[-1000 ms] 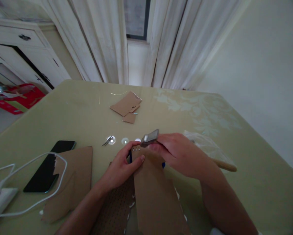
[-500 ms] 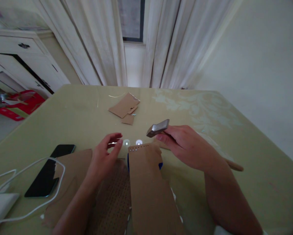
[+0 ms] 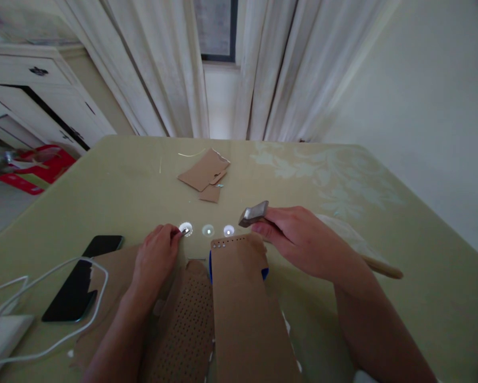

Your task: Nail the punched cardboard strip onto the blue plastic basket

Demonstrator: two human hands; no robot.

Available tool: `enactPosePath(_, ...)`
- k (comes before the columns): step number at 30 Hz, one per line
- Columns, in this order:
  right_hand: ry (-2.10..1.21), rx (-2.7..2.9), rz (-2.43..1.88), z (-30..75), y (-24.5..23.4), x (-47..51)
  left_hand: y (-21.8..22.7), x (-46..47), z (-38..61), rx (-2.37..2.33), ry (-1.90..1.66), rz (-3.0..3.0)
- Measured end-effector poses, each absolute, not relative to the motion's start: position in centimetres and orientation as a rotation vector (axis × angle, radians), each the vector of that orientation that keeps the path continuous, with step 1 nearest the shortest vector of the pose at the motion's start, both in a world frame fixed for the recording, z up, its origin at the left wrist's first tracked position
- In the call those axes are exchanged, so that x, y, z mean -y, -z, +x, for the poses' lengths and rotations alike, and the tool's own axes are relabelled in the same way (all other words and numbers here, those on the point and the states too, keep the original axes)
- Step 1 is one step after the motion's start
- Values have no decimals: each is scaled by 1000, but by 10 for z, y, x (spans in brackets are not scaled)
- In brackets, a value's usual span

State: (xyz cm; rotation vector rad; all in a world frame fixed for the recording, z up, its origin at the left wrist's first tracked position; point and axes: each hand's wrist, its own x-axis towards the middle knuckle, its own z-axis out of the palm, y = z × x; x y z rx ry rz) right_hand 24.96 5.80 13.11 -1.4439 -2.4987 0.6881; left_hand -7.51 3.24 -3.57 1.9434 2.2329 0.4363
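Observation:
My right hand [image 3: 298, 239] is wrapped round the wooden handle of a hammer [image 3: 254, 214]. The metal head hangs just above the far end of a long cardboard strip [image 3: 242, 303], and the handle's end sticks out behind my wrist. That strip has a row of small holes at its far edge, several with silvery dots in them; something blue [image 3: 265, 273] shows beneath it. Left of it, my left hand [image 3: 159, 252] has thumb and fingers pinched at a bright round spot on the table, by a tiny shiny bit too small to name. A thin nail-like piece [image 3: 196, 259] lies nearby.
Beside the strip lies cardboard full of punched holes [image 3: 189, 319]. A black phone [image 3: 69, 292], a white cable [image 3: 105, 284] and more cardboard [image 3: 115, 266] are at left. Cardboard scraps [image 3: 203, 170] lie farther back, and a clear plastic sheet [image 3: 343, 234] is under my right arm.
My left hand has moved slightly left and down, its fingers going from spread to pinched. The hammer head has tilted and dropped slightly, still in my right hand.

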Motion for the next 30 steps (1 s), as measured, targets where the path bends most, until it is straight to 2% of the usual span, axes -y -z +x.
enactPosePath(3, -691, 2506, -1443, 250, -131, -58, 35, -33, -73, -2229, -503, 1996)
enactPosePath(6, -678, 2506, -1435, 251, -131, -56, 27, -32, -63, -2136, -788, 2042)
enactPosePath(9, -666, 2503, -1437, 252, -132, -55, 13, -26, -39, -1892, -1165, 1899)
enactPosePath(13, -645, 2524, -1426, 253, -133, -54, -4, -14, -5, -1526, -1340, 1576)
enactPosePath(17, -641, 2550, -1425, 251, -134, -52, -5, -9, 11, -1376, -1377, 1434)
enactPosePath(30, -491, 2807, -1434, 242, -115, -58, -5, -14, 10, -1532, -1255, 1593)
